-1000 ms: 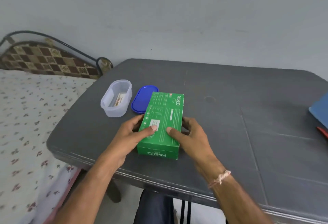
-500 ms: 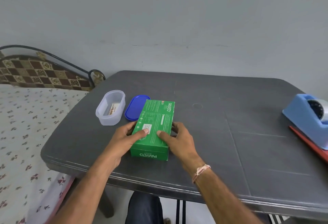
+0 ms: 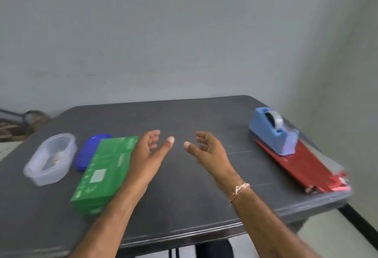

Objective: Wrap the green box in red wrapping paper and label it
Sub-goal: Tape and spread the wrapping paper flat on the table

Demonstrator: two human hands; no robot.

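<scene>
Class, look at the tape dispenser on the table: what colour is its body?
Light blue; the tape dispenser shows clearly in the head view, resting on red wrapping paper.

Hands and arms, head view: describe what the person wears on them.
No sleeves show anywhere in view. The left hand has no glove, ring or watch. The right hand is also ungloved, and its wrist wears a thin thread bracelet, pinkish-white and knotted.
</scene>
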